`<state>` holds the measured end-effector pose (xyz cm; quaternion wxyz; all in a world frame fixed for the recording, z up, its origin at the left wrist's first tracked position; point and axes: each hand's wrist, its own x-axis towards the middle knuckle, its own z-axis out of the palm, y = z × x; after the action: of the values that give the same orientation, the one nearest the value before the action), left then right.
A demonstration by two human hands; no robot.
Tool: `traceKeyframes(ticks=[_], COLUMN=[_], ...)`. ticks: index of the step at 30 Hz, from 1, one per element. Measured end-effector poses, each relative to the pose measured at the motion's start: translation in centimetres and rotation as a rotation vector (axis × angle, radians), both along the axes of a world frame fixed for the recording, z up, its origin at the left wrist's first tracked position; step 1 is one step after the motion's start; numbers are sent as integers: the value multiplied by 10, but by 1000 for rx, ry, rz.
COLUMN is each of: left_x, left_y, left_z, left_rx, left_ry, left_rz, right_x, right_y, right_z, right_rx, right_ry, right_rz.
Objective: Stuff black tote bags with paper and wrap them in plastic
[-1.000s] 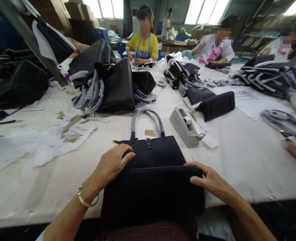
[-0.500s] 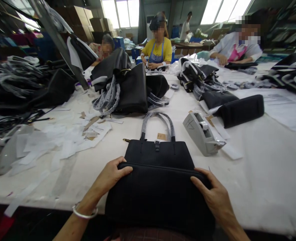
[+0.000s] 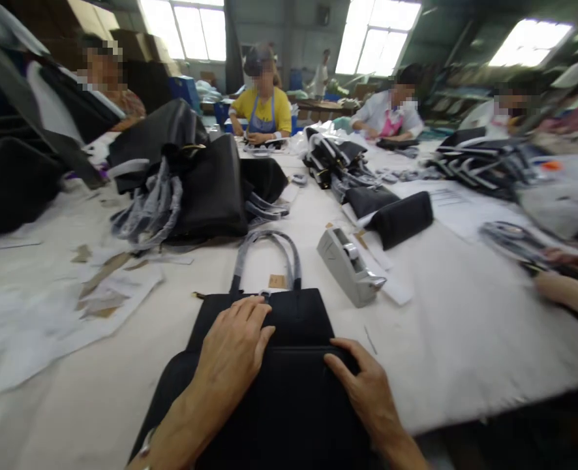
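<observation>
A black handbag lies in front of me at the table's near side, its body folded towards me. Its two plastic-wrapped handles stretch away, with a small tan tag between them. My left hand rests over the bag's upper part, fingers extended and touching near the small closure tab, which they partly cover. At the right end of the folded edge, my right hand grips the bag between thumb and fingers.
A grey tape dispenser stands right of the handles. Wrapped black bags are heaped behind, and paper scraps lie at left. Another person's hands work at the right edge. Several people sit across the table.
My left hand has let go of the fold's left corner and moved right and forward onto the bag's upper part. My right hand keeps its grip. The view has turned right.
</observation>
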<state>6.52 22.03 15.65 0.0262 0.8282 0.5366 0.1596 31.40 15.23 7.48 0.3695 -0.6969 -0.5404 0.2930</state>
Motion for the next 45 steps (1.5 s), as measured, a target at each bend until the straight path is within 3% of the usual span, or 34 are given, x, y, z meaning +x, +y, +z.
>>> traceKeyframes(ticks=[2,5,8,10,14,18,24,31,34,36,38,41,43,45], left_x=[15,20,13,9,9,11,11,20,23,24,25,26,27,29], left_y=[15,36,49,51,51,52,54,53,49,46,44,43,43,41], left_z=[-14,-53,-84,-92,-91,-92,-87,-61,-55,-54,-53,-54,-52,-49], left_rx=[66,117,101,90,102,174,103,71,92,99,110,88,71,50], left_ry=[-24,-29,-31,-34,-27,-2,70,102,134,150,143,133,146,167], left_rz=[-21,3,0,2,21,66,26,17,22,18,7,-4,20,37], right_x=[-1,9,44,79,141,163,157,166,178,186,195,200,193,177], right_y=[0,1,11,27,75,108,108,104,74,35,-15,-92,-137,-177], right_z=[3,10,18,21,14,-5,-17,0,21,30,28,-2,-30,-59], right_rx=[17,85,198,248,290,229,153,92,213,341,395,233,-117,-261], right_ry=[28,47,3,-71,-350,-501,-570,-491,-388,-238,-137,-227,-248,-204], right_rz=[11,14,-122,-255,-350,-298,-313,-348,-356,-412,-550,-809,-824,-763])
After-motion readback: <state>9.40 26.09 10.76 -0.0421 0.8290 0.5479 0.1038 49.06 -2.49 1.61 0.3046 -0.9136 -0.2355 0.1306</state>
